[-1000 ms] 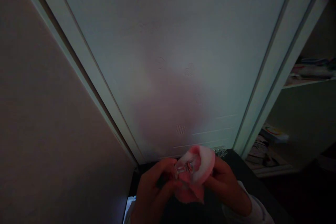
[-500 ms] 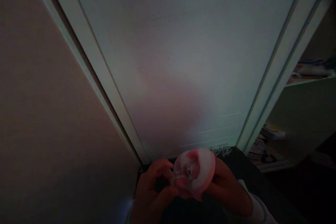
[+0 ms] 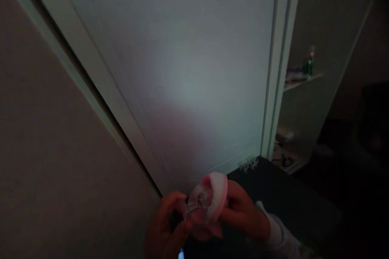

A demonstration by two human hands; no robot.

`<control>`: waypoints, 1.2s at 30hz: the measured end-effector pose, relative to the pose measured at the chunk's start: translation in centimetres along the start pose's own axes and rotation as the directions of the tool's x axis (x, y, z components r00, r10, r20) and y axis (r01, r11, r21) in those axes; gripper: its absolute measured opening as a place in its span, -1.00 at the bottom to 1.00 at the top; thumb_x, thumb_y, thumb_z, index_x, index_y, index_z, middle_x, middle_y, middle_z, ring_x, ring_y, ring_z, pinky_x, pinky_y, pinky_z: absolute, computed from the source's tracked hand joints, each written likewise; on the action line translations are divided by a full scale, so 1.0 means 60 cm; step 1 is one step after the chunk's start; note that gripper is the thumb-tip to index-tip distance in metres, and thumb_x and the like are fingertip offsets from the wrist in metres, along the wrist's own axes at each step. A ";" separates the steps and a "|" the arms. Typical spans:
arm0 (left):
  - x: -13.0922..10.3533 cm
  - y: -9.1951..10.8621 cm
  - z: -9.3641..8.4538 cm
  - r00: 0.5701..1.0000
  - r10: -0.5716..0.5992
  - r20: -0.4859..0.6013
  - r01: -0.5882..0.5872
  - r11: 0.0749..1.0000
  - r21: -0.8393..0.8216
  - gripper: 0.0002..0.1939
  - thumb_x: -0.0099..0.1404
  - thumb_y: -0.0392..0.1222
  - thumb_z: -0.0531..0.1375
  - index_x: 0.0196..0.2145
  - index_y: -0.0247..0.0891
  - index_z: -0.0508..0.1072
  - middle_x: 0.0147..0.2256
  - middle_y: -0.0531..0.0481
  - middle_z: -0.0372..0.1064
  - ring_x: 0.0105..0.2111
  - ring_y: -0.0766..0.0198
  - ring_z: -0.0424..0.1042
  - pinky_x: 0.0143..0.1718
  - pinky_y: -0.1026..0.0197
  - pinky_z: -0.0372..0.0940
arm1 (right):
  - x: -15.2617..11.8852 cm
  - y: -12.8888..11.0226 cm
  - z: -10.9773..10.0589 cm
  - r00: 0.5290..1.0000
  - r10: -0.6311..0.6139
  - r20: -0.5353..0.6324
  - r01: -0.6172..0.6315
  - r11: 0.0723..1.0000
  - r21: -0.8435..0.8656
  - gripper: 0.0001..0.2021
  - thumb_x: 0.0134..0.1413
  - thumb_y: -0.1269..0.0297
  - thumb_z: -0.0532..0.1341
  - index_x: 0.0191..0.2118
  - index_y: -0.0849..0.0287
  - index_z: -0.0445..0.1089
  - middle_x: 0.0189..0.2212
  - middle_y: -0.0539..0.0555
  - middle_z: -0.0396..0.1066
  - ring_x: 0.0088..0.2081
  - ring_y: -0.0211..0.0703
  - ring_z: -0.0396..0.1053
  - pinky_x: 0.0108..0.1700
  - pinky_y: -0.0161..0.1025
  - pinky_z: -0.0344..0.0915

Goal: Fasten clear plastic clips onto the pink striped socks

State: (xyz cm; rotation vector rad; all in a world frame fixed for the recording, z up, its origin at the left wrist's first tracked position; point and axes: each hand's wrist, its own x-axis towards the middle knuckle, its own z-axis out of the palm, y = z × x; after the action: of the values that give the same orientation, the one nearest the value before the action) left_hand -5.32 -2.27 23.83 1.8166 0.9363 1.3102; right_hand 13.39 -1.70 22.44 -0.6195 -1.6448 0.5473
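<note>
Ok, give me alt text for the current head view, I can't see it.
In dim light, the right hand holds a pink-and-white item while the left hand pinches a clear piece at its left side. Beyond them, a cluster of small clear bits lies on a dark surface by a pale panel, with a shelf at right.

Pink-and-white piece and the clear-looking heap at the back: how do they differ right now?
The pink-and-white piece is held up by the right hand; the clear-looking heap lies on the dark surface.
The piece has a rounded white rim over pink; the heap is a colourless, glinting tangle.
The piece looks larger in the view; the heap, smaller.
Both are dimly lit, so fine detail is lost.
</note>
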 end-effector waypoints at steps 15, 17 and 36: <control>0.001 0.008 0.027 0.980 -0.201 -0.008 0.201 0.978 -0.050 -0.50 0.15 0.29 0.01 -0.56 -0.24 0.24 -0.62 0.13 0.09 -0.59 0.36 0.10 -0.56 0.32 0.01 | 0.011 -0.017 0.009 0.976 -0.219 -0.009 0.217 0.970 -0.106 -0.90 0.08 0.23 0.19 -0.39 0.08 0.41 -0.51 0.00 0.52 -0.47 -0.19 0.48 -0.32 -0.33 0.43; 0.004 0.004 0.024 0.953 -0.303 -0.022 0.303 0.953 -0.018 -0.49 0.16 0.29 -0.01 -0.60 -0.23 0.19 -0.63 0.14 0.04 -0.60 0.36 0.07 -0.57 0.31 0.00 | -0.003 0.004 0.018 0.970 -0.240 0.028 0.241 0.963 -0.119 -0.94 0.08 0.30 0.19 -0.34 0.08 0.42 -0.47 0.00 0.53 -0.43 -0.18 0.49 -0.28 -0.29 0.44; -0.017 0.008 0.029 0.983 -0.175 0.063 0.168 0.980 0.104 -0.72 0.21 -0.16 0.18 -0.10 -0.14 0.37 -0.39 0.03 0.44 -0.36 0.25 0.43 -0.27 0.25 0.27 | -0.020 -0.006 -0.034 0.998 -0.041 -0.052 0.032 0.984 -0.176 -0.95 -0.06 0.37 0.24 -0.41 0.13 0.46 -0.49 0.00 0.50 -0.50 -0.21 0.42 -0.39 -0.31 0.37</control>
State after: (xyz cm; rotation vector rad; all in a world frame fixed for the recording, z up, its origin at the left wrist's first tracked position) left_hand -3.83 -3.63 23.36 1.8001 1.1086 1.1026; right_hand 15.52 -2.76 22.09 -0.7256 -1.6594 0.3575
